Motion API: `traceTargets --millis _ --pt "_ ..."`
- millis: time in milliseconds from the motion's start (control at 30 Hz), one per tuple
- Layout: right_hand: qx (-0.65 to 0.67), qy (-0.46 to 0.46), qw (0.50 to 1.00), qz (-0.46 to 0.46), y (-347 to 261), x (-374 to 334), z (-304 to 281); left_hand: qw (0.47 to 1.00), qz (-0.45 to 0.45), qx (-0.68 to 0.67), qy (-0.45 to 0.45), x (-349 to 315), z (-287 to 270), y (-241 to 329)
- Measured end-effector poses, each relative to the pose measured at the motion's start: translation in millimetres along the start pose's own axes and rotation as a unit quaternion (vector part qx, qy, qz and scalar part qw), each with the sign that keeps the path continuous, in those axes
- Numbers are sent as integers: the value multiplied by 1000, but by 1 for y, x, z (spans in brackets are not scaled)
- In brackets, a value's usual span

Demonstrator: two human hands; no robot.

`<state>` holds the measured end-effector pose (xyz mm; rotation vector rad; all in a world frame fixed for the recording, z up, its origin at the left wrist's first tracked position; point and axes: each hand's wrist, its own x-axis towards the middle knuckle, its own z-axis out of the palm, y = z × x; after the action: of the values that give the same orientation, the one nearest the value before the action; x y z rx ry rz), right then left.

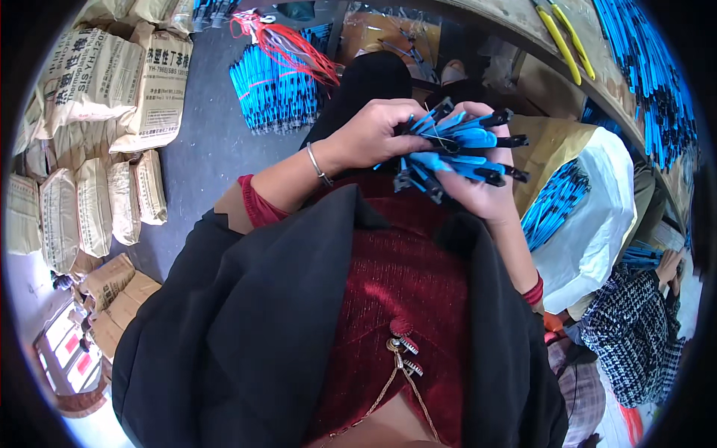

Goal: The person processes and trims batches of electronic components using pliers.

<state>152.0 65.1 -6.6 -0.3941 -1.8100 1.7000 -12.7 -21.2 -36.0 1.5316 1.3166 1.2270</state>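
Note:
A bundle of thin blue strips with black ends [474,139] is held up in front of my chest, its ends fanned out toward the right. My left hand [382,136], with a silver bangle on the wrist, closes around the bundle's left side, thumb pressed against the strips. On the other side, my right hand [485,196] grips the same bundle from below and right, its fingers partly hidden behind the strips. A thin pale strand [441,137] crosses the strips near my left thumb; what it is made of I cannot make out.
More blue strips stand bundled [272,93] on the grey floor beside a bunch of red cords [299,48]. A white-lined sack [601,216] of strips is at my right. Yellow-handled pliers [560,37] lie on the bench. Paper sacks [157,97] are stacked left; a co-worker [635,328] sits right.

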Motion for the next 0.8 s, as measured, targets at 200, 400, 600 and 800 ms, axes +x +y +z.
traceTargets --millis 200,400,600,800 --pt "-41 39 998 36 6 -9 0 1000 -4 -29 0 8 -2 -11" --pt "-30 28 999 11 6 1 -3 969 -93 -230 3 16 -17 -27" --pt "55 52 997 -17 18 5 -19 944 -63 -325 5 24 -31 -28" --pt "93 150 984 31 8 -1 -9 947 -74 -302 -76 31 -20 -12"
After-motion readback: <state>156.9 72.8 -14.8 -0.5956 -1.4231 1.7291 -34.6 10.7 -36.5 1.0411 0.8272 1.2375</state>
